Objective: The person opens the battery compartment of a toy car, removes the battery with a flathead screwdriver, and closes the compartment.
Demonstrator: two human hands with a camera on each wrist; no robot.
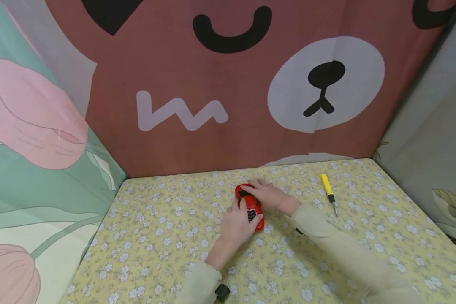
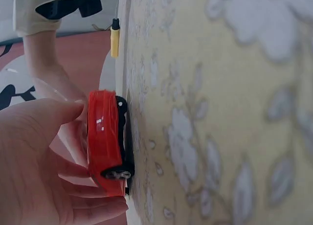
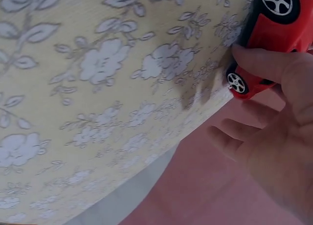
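A red toy car (image 1: 251,203) with black windows stands on its wheels on the flowered tabletop. My left hand (image 1: 236,223) holds it from the near left, its thumb over the car's near end and its fingers along the left side. From the far right, my right hand (image 1: 270,197) holds the far end. In the right wrist view, the thumb of the right hand (image 3: 293,137) presses the red car (image 3: 281,36) beside a silver-spoked wheel. In the left wrist view, the left hand (image 2: 34,156) spans the car's body (image 2: 103,129).
To the right lies a screwdriver (image 1: 327,185) with a yellow and black handle, its metal tip toward me. The yellow flowered tabletop (image 1: 156,236) ends at a bear-patterned curtain (image 1: 247,139). More printed cloth hangs on the left and right.
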